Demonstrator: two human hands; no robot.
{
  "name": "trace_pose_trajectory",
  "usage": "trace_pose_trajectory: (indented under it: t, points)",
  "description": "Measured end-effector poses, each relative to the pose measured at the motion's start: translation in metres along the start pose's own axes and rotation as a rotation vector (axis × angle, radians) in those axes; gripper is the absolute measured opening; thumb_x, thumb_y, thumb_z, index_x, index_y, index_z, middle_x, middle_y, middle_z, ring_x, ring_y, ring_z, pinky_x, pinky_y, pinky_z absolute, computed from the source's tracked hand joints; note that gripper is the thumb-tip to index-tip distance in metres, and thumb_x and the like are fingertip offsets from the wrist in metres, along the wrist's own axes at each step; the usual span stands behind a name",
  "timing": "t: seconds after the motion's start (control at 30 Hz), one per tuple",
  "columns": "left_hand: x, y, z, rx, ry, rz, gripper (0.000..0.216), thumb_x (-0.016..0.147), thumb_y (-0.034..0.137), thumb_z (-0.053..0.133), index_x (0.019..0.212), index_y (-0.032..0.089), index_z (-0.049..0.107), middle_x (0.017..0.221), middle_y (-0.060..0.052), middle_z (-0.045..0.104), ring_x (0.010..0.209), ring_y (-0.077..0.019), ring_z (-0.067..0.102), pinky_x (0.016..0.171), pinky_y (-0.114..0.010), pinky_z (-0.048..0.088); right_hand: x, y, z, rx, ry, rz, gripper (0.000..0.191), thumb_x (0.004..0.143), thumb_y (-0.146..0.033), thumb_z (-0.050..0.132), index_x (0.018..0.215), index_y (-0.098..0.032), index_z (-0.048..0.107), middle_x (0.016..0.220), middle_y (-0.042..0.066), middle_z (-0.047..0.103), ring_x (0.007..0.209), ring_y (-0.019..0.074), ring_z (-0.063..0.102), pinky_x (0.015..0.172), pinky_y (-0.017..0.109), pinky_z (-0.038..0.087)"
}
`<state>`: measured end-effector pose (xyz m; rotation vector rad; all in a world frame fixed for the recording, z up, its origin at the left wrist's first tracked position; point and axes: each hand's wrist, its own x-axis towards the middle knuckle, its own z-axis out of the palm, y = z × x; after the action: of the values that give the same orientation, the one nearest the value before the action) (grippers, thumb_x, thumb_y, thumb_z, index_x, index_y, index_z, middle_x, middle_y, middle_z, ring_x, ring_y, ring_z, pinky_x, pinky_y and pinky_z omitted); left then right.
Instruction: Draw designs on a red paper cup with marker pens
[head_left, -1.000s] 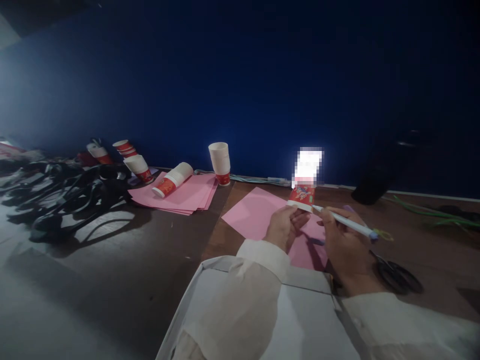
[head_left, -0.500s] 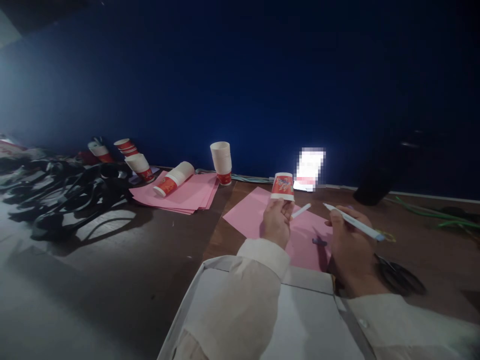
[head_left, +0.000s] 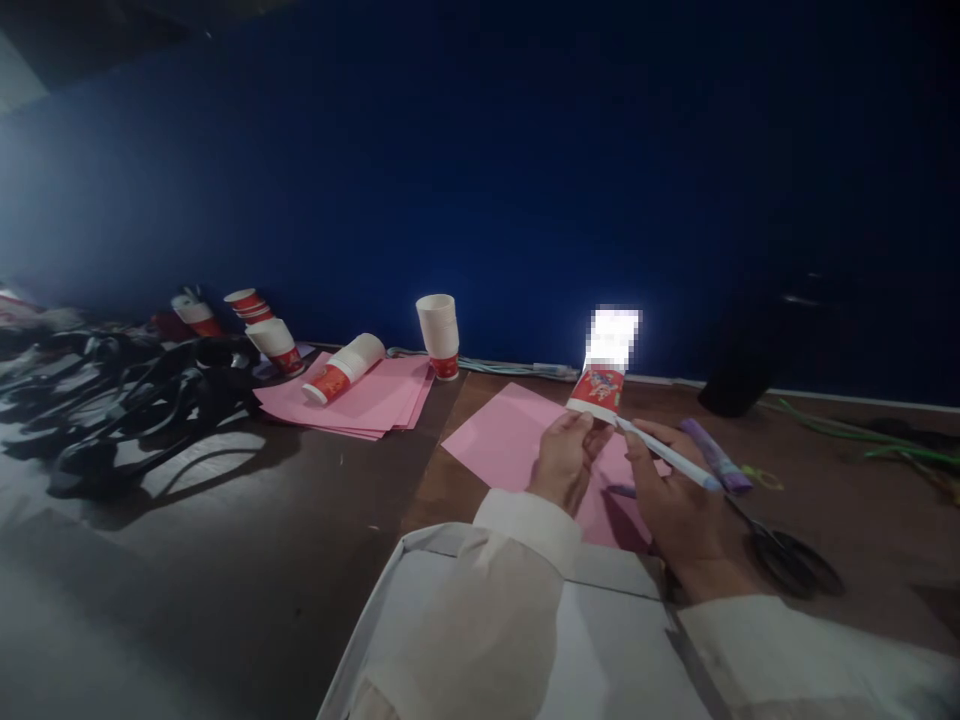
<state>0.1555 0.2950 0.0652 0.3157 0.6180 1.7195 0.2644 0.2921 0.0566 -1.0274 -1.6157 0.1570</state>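
My left hand grips a red-and-white paper cup, held upside down with its rim toward me, above a pink sheet of paper. My right hand holds a white pen whose tip touches the cup's rim. Both sleeves are cream-coloured. A purple marker lies on the table just right of my right hand.
Black scissors lie to the right. A white box sits under my forearms. A stack of pink paper with a fallen cup stack, an upright cup stack, more cups and black gear are on the left. Green cables run at the far right.
My left hand lifted the cup away from the pen, then brought it back down. The pen tip is at the cup's rim again.
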Motion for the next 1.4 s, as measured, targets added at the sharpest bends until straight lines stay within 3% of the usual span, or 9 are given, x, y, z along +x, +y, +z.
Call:
trace_pose_trajectory:
  t: [0.17, 0.63, 0.87, 1.07, 1.23, 1.4]
  points:
    - [-0.001, -0.002, 0.001, 0.032, -0.010, -0.015, 0.009, 0.078, 0.016, 0.072, 0.084, 0.010, 0.069, 0.082, -0.006, 0.069, 0.079, -0.0126, 0.066, 0.096, -0.033, 0.053, 0.000, 0.001, 0.001, 0.000, 0.001, -0.096, 0.025, 0.095, -0.041, 0.055, 0.099, -0.020, 0.069, 0.096, 0.009, 0.072, 0.092, 0.0227, 0.068, 0.088, 0.039, 0.055]
    - [0.007, -0.011, -0.007, -0.009, -0.102, 0.030, 0.013, 0.074, 0.020, 0.076, 0.080, 0.012, 0.067, 0.083, -0.005, 0.068, 0.079, -0.0124, 0.065, 0.083, -0.024, 0.051, -0.010, 0.012, 0.016, 0.036, 0.022, -0.201, 0.023, 0.097, -0.033, 0.052, 0.111, -0.021, 0.065, 0.104, 0.011, 0.070, 0.098, 0.0242, 0.068, 0.088, 0.043, 0.056]
    - [0.005, -0.011, -0.006, 0.029, -0.061, 0.001, 0.023, 0.067, 0.019, 0.080, 0.087, 0.013, 0.069, 0.083, -0.005, 0.068, 0.075, -0.0106, 0.063, 0.077, -0.021, 0.050, -0.012, 0.010, 0.018, 0.046, -0.027, -0.186, 0.023, 0.098, -0.033, 0.049, 0.110, -0.023, 0.065, 0.104, 0.010, 0.071, 0.097, 0.0241, 0.067, 0.087, 0.044, 0.056]
    - [0.008, -0.023, -0.014, 0.065, -0.070, 0.037, 0.030, 0.064, 0.029, 0.083, 0.083, 0.014, 0.066, 0.079, -0.005, 0.067, 0.073, -0.0135, 0.063, 0.075, -0.025, 0.049, -0.013, 0.015, 0.019, 0.056, -0.089, -0.261, 0.027, 0.098, -0.033, 0.048, 0.116, -0.023, 0.065, 0.104, 0.010, 0.071, 0.098, 0.0234, 0.068, 0.087, 0.042, 0.057]
    - [0.006, -0.026, -0.011, 0.011, -0.005, 0.048, 0.028, 0.058, 0.024, 0.083, 0.072, 0.015, 0.060, 0.071, 0.000, 0.061, 0.067, -0.0115, 0.060, 0.075, -0.025, 0.049, -0.009, 0.017, 0.017, 0.049, -0.019, -0.246, 0.029, 0.096, -0.033, 0.052, 0.119, -0.023, 0.066, 0.107, 0.012, 0.070, 0.101, 0.0249, 0.067, 0.088, 0.043, 0.056]
    - [0.010, -0.034, -0.004, -0.028, 0.039, 0.023, 0.022, 0.063, 0.024, 0.077, 0.072, 0.016, 0.058, 0.070, -0.001, 0.060, 0.067, -0.0144, 0.063, 0.077, -0.029, 0.051, -0.009, 0.023, 0.017, 0.054, -0.007, -0.200, 0.029, 0.096, -0.032, 0.053, 0.120, -0.025, 0.068, 0.108, 0.009, 0.068, 0.097, 0.0220, 0.068, 0.082, 0.037, 0.057]
